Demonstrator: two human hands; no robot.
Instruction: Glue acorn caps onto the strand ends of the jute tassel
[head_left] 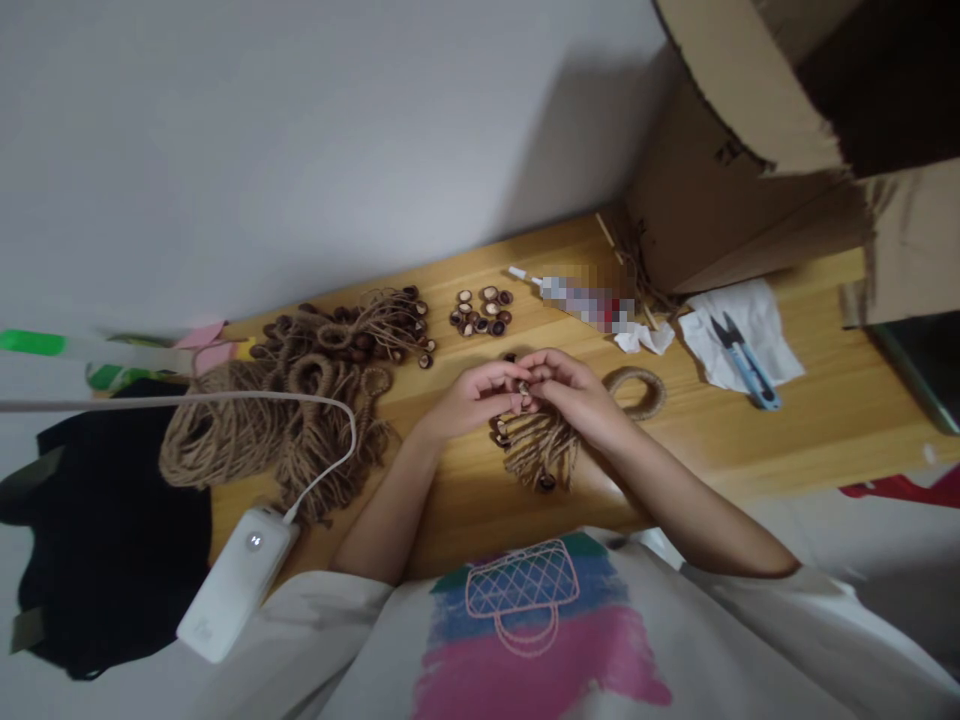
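Near the middle of the wooden table, my left hand (480, 398) and my right hand (570, 388) meet at the fingertips. Between them they pinch a small brown nut shell (523, 388) with a pale inside. Below the hands fans a bundle of twine strands (546, 450), with a few dark shells around it, one (547, 482) at its lower end. Just right of my right hand lies a twine-wrapped ring (643, 393). A group of loose half shells (490, 298) sits beyond the hands.
Twine skeins (225, 420) and a pile of shells with cords (360, 330) lie at the left, beside a white power bank (238, 585) with a cable. At the right are blue snips (746, 362) on white tissue (780, 335), a tube (585, 300) and a cardboard box (735, 210).
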